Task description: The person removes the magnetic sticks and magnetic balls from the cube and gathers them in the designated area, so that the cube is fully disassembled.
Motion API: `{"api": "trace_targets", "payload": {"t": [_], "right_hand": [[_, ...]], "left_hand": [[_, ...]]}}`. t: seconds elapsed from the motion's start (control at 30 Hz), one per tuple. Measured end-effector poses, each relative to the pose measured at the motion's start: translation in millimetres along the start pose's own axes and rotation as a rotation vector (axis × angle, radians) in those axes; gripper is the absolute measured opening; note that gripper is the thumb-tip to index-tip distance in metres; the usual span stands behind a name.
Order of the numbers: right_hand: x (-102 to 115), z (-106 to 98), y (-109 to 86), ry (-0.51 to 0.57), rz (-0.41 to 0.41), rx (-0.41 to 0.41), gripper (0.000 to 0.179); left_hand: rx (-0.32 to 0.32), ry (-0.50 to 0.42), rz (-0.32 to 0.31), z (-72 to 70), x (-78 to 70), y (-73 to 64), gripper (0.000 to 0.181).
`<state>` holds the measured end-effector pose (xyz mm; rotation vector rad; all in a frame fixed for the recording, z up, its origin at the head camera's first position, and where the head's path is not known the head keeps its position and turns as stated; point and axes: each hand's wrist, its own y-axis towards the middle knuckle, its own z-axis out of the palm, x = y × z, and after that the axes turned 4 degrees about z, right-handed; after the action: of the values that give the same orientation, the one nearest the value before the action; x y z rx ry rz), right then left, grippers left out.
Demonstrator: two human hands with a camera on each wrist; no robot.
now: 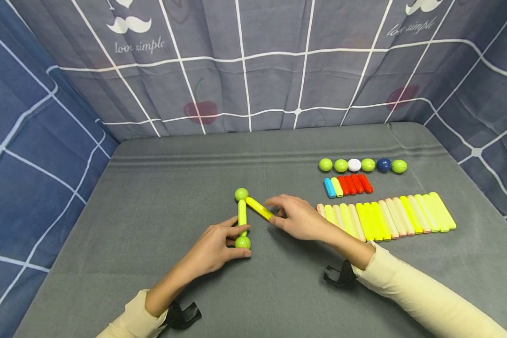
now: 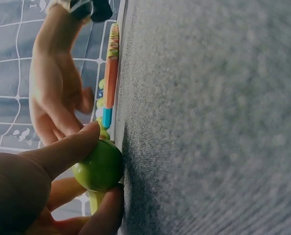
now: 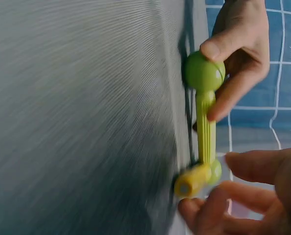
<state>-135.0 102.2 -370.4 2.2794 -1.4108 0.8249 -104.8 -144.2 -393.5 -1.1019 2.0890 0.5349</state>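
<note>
My left hand (image 1: 215,244) holds a green ball (image 2: 100,166) between thumb and fingers, with fingers also over the yellow-green rod (image 1: 242,213) that joins it. At the rod's far end sits a second green ball (image 1: 241,194). A yellow rod (image 1: 259,209) slants from this far ball toward my right hand (image 1: 300,218). In the right wrist view, the thumb and fingers (image 3: 250,164) stand apart beside the yellow rod's free end (image 3: 185,187); whether a fingertip touches it I cannot tell. All these pieces lie low on the grey cloth.
Right of my hands lies a row of long yellow and pale wooden-looking rods (image 1: 388,216). Behind it are short red rods (image 1: 355,184), a blue one (image 1: 329,188) and a yellow-green one. Farther back, several balls line up, green, white (image 1: 354,165) and dark blue (image 1: 383,165).
</note>
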Motion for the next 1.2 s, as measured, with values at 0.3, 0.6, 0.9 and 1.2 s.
{"api": "trace_targets", "payload": {"t": [0.3, 0.6, 0.9, 1.2], "right_hand": [[13.4, 19.2, 28.4, -0.048, 0.09, 0.036, 0.046], [13.9, 18.6, 25.9, 0.073, 0.098, 0.119, 0.062], [-2.9, -2.0, 1.8, 0.274, 0.078, 0.106, 0.071], [-33.6, -50.8, -41.4, 0.391, 0.17, 0.035, 0.063]], "left_hand": [[-0.003, 0.013, 0.003, 0.0, 0.5, 0.1, 0.06], [-0.006, -0.004, 0.017, 0.4, -0.3, 1.3, 0.06], [-0.007, -0.036, -0.001, 1.2, 0.2, 1.2, 0.061], [-0.007, -0.035, 0.002, 1.7, 0.2, 1.0, 0.061]]}}
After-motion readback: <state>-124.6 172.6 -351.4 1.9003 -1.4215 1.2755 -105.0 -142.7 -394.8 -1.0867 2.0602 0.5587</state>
